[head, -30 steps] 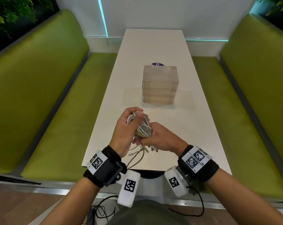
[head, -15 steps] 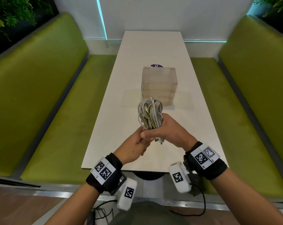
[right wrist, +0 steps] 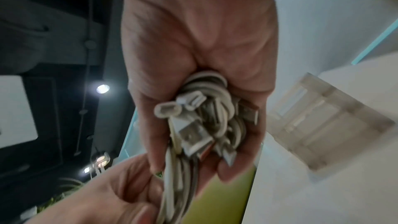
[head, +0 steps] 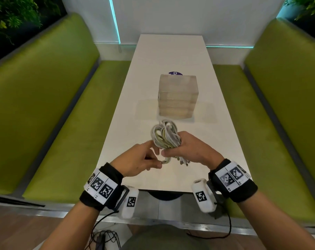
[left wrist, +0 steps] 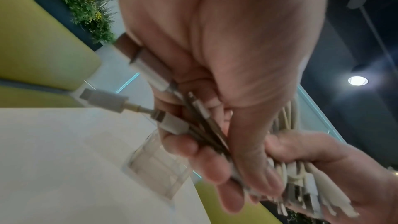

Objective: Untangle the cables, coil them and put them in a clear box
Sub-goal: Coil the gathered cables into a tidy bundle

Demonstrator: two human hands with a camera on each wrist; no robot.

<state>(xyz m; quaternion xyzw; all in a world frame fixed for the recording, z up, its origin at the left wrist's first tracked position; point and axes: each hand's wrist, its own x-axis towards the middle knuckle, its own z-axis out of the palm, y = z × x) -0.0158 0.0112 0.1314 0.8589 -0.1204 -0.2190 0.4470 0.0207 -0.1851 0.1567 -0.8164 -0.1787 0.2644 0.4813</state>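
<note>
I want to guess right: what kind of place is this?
Probably a booth in a cafe or office lounge: a long white table between green padded benches, with leafy plants behind them.

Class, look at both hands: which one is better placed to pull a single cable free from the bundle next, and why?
Probably the left hand. The right hand grips the cable bundle around its middle, above the table. The left pinches only a loop at the bundle's lower end, so it can likely draw one strand out.

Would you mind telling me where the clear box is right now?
In the head view the clear box stands on the white table along its centre line, just beyond the cable bundle held in the right hand.
</note>
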